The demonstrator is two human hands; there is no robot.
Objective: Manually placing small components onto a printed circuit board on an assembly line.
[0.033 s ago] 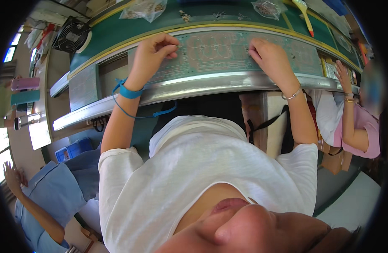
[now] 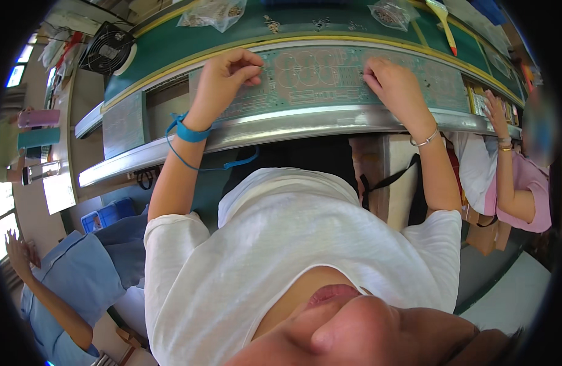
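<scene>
A long green circuit board (image 2: 314, 97) with rows of round outlines lies in the metal-edged track ahead of me. Over its left part, my left hand (image 2: 233, 74) is closed, thumb and fingertips drawn together just above the surface. My right hand (image 2: 394, 85) is also closed in a pinch, over the board's right half. Whatever either pinch holds, if anything, is too small to make out. A blue wrist strap (image 2: 192, 132) with a thin cord circles my left wrist, and a bracelet (image 2: 425, 139) is on my right one.
A silver rail (image 2: 293, 125) runs along the near side. Beyond lie clear bags of parts (image 2: 212, 13), small loose component piles (image 2: 272, 24) and a brush (image 2: 442, 27). Another board (image 2: 123, 125) and a black fan (image 2: 107, 50) are at left. Co-workers' hands (image 2: 496, 113) show at both sides.
The whole view has shifted very slightly. Both hands keep the same pinched pose over the board.
</scene>
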